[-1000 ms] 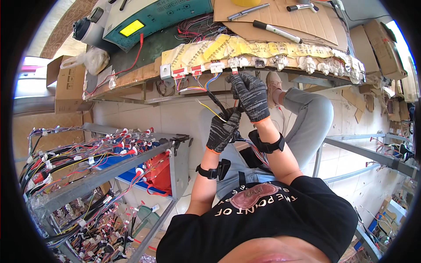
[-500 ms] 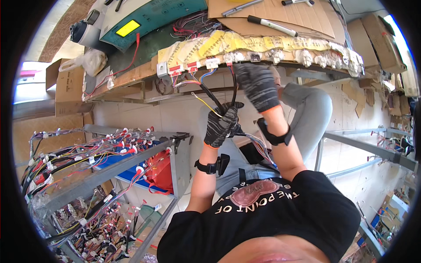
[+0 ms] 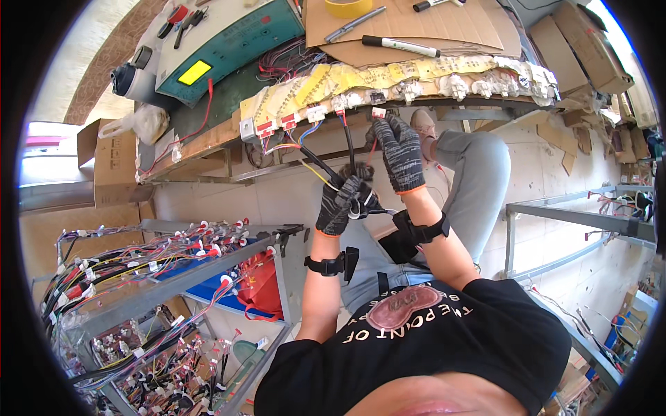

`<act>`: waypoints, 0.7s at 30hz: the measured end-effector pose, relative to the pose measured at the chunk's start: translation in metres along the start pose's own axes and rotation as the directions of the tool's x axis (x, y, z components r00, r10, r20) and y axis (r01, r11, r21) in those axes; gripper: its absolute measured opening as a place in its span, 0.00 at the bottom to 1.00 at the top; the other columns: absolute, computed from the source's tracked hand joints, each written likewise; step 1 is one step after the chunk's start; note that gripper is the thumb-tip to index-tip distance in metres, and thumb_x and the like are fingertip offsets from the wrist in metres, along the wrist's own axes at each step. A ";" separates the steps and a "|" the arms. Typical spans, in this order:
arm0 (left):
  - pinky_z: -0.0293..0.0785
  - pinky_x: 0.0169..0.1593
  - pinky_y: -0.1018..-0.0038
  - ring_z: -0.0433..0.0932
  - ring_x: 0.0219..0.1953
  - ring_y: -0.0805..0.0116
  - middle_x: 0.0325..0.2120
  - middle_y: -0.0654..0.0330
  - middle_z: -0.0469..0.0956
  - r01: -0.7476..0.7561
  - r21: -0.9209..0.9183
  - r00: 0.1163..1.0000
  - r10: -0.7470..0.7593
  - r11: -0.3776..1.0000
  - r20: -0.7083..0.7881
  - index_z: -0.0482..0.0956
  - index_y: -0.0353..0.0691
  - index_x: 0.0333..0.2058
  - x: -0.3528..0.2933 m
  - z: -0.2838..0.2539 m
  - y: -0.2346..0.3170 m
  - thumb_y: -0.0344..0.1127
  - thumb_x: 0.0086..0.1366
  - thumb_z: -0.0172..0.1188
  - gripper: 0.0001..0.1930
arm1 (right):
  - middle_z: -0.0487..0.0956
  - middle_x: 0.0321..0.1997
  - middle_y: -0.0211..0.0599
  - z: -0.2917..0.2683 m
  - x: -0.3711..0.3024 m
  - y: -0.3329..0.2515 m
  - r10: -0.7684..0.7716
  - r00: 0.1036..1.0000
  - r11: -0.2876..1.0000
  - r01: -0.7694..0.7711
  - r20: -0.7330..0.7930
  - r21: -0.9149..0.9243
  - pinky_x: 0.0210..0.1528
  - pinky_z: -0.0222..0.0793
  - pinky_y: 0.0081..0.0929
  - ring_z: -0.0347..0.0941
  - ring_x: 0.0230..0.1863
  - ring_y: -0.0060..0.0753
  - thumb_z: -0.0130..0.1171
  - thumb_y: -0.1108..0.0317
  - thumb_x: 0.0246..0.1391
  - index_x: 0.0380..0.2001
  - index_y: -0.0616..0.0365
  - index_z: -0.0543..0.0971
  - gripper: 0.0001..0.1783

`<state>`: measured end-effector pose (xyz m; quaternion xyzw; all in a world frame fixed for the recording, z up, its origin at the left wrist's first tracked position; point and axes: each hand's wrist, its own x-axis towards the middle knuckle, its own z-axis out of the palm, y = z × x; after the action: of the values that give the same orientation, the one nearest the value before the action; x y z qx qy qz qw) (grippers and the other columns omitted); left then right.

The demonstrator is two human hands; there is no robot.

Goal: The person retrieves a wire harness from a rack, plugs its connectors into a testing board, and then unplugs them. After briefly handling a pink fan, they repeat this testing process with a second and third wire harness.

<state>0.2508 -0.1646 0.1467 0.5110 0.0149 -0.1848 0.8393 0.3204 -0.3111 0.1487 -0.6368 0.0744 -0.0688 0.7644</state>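
Observation:
My left hand [image 3: 338,202], in a dark grey knitted glove, is closed round a wire harness [image 3: 320,163] with black sleeves and a loose yellow wire. Several harness branches run up to connectors plugged along the front edge of a yellow-taped socket strip [image 3: 333,84]. My right hand [image 3: 402,154], gloved alike, has its fingertips pinched at a small white-and-red connector [image 3: 378,112] at the strip's edge. A red wire [image 3: 372,150] hangs beside those fingers. Whether this connector is fully seated cannot be seen. The harness's lower part drops toward my lap.
A teal tester box [image 3: 232,52] with a lit yellow screen stands at the back left. Markers [image 3: 401,46] and a yellow tape roll [image 3: 348,7] lie on cardboard. Metal racks [image 3: 173,281] hung with harnesses flank me left; another frame [image 3: 576,201] stands right.
My right hand, blurred by the strip before, is now steady and pinches a connector at a socket further right. The view has shifted slightly. My left hand keeps its hold on the harness.

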 end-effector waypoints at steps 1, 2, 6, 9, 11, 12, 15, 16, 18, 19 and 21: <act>0.72 0.41 0.74 0.76 0.36 0.69 0.36 0.58 0.77 -0.060 0.010 0.993 0.061 0.998 -0.097 0.72 0.34 0.46 0.001 0.006 -0.001 0.35 0.62 0.51 0.15 | 0.76 0.26 0.30 -0.003 0.001 0.003 -0.069 0.997 0.996 0.068 -0.023 -0.057 0.30 0.64 0.16 0.68 0.26 0.17 0.50 0.70 0.56 0.33 0.66 0.76 0.09; 0.72 0.41 0.74 0.76 0.36 0.69 0.36 0.58 0.77 -0.061 0.012 0.994 0.061 0.998 -0.093 0.72 0.34 0.46 0.002 0.003 -0.003 0.35 0.62 0.51 0.15 | 0.75 0.24 0.29 -0.002 0.000 -0.005 -0.138 0.990 0.984 0.132 -0.040 -0.117 0.28 0.63 0.16 0.66 0.25 0.16 0.48 0.69 0.57 0.32 0.65 0.75 0.10; 0.70 0.49 0.71 0.74 0.43 0.68 0.44 0.58 0.74 -0.138 0.176 0.975 0.164 0.975 -0.148 0.67 0.36 0.52 0.009 -0.013 -0.020 0.33 0.62 0.52 0.19 | 0.71 0.20 0.26 -0.002 -0.003 -0.018 0.000 1.000 0.995 -0.002 0.018 0.103 0.24 0.58 0.15 0.62 0.21 0.14 0.47 0.69 0.58 0.31 0.63 0.75 0.10; 0.67 0.50 0.66 0.71 0.46 0.68 0.48 0.61 0.69 -0.266 0.096 0.931 0.282 0.959 -0.234 0.62 0.42 0.55 0.011 -0.023 -0.030 0.35 0.60 0.55 0.24 | 0.69 0.18 0.26 0.003 -0.003 -0.024 0.003 1.000 0.992 -0.003 -0.002 0.127 0.21 0.57 0.15 0.60 0.18 0.14 0.47 0.69 0.58 0.27 0.62 0.73 0.09; 0.66 0.50 0.64 0.70 0.46 0.68 0.49 0.62 0.69 -0.240 0.143 0.875 0.277 0.960 -0.398 0.62 0.44 0.55 0.014 -0.038 -0.029 0.38 0.59 0.55 0.25 | 0.69 0.17 0.26 0.005 -0.003 -0.025 0.028 1.000 0.991 -0.029 0.009 0.130 0.20 0.57 0.16 0.60 0.17 0.15 0.47 0.69 0.58 0.26 0.62 0.72 0.09; 0.65 0.50 0.62 0.69 0.46 0.67 0.49 0.63 0.68 -0.203 0.179 0.793 0.268 0.963 -0.547 0.62 0.47 0.55 0.016 -0.039 -0.027 0.40 0.59 0.56 0.26 | 0.68 0.16 0.26 0.004 -0.002 -0.022 0.015 1.000 0.991 -0.015 0.002 0.130 0.19 0.56 0.15 0.60 0.17 0.15 0.48 0.69 0.58 0.25 0.62 0.71 0.10; 0.63 0.50 0.61 0.64 0.50 0.64 0.50 0.62 0.64 -0.409 0.164 0.631 0.408 0.898 -0.660 0.62 0.47 0.54 -0.009 -0.037 -0.018 0.45 0.58 0.54 0.25 | 0.68 0.15 0.26 -0.001 0.001 -0.019 -0.021 1.000 0.998 0.021 -0.012 0.056 0.18 0.56 0.15 0.60 0.16 0.14 0.48 0.69 0.57 0.23 0.61 0.71 0.10; 0.63 0.50 0.61 0.63 0.51 0.63 0.51 0.61 0.63 -0.402 0.234 0.548 0.438 0.885 -0.713 0.62 0.46 0.54 -0.012 -0.040 -0.011 0.46 0.59 0.53 0.26 | 0.68 0.15 0.25 -0.003 0.003 -0.020 -0.043 0.999 0.999 0.042 -0.019 -0.024 0.18 0.55 0.15 0.60 0.16 0.14 0.48 0.69 0.57 0.24 0.61 0.72 0.10; 0.62 0.51 0.61 0.63 0.51 0.62 0.50 0.60 0.63 -0.437 0.348 0.440 0.534 0.830 -0.722 0.61 0.43 0.54 -0.023 -0.047 0.003 0.46 0.59 0.53 0.26 | 0.68 0.15 0.25 -0.003 0.003 -0.023 -0.039 0.999 0.999 0.039 -0.008 -0.026 0.17 0.55 0.14 0.60 0.16 0.14 0.48 0.68 0.57 0.25 0.61 0.73 0.10; 0.62 0.52 0.61 0.62 0.52 0.61 0.49 0.59 0.64 -0.455 0.456 0.326 0.620 0.765 -0.714 0.61 0.41 0.53 -0.026 -0.049 0.010 0.45 0.59 0.52 0.26 | 0.68 0.15 0.25 -0.003 0.003 -0.025 -0.035 0.999 0.999 0.035 0.003 -0.032 0.16 0.54 0.14 0.60 0.15 0.13 0.49 0.68 0.57 0.26 0.60 0.74 0.10; 0.61 0.53 0.61 0.62 0.52 0.60 0.50 0.59 0.63 -0.488 0.487 0.296 0.662 0.724 -0.688 0.60 0.39 0.54 -0.031 -0.038 0.040 0.46 0.59 0.52 0.27 | 0.69 0.15 0.25 -0.004 0.003 -0.031 0.015 1.000 1.000 -0.015 0.016 0.015 0.16 0.54 0.14 0.60 0.15 0.13 0.49 0.68 0.57 0.27 0.61 0.75 0.10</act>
<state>0.2414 -0.1065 0.1695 0.5788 0.2071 0.3938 0.6834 0.3219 -0.3211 0.1781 -0.6310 0.0727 -0.0585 0.7701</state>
